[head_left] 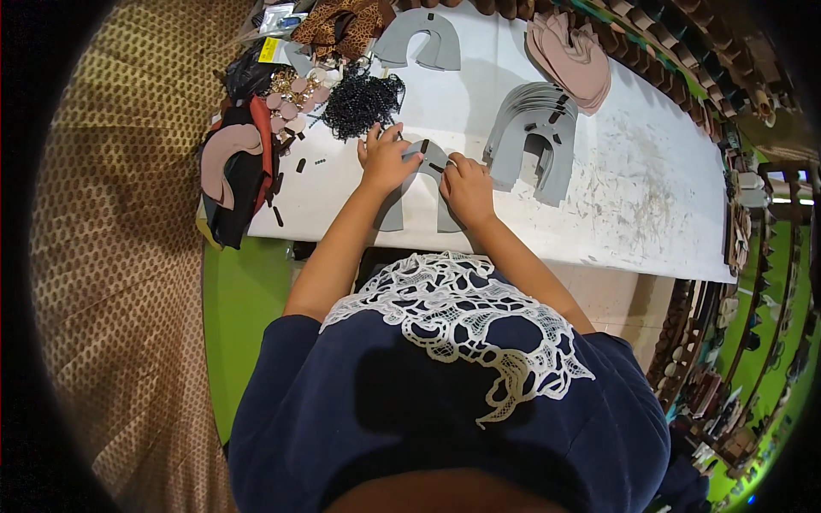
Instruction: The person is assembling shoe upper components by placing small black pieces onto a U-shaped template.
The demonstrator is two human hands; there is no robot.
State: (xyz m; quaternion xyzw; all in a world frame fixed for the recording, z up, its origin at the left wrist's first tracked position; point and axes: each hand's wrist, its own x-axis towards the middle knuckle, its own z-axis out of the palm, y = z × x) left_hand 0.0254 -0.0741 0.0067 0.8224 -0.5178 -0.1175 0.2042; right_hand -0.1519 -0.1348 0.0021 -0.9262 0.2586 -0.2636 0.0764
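A grey U-shaped piece (391, 215) lies on the table in front of me, its curve away from me. My left hand (386, 161) rests on its left side with fingers spread, the thumb reaching over the curve. My right hand (469, 190) is at the right side of the curve, fingers bent and pressed together; whatever they may pinch is hidden. Between the hands, one small black strip (425, 145) lies at the top of the curve and another black strip (436, 168) lies by my right fingertips. Beyond my left hand sits a tangled heap of black beaded strands (363, 101).
To the right stands a stack of grey U-shaped pieces (505, 145), with pink pieces (569, 56) behind it. More grey pieces (419, 43) lie at the back. On the left are pink discs (289, 111), leopard-print fabric (342, 30) and a pink curved piece (224, 162).
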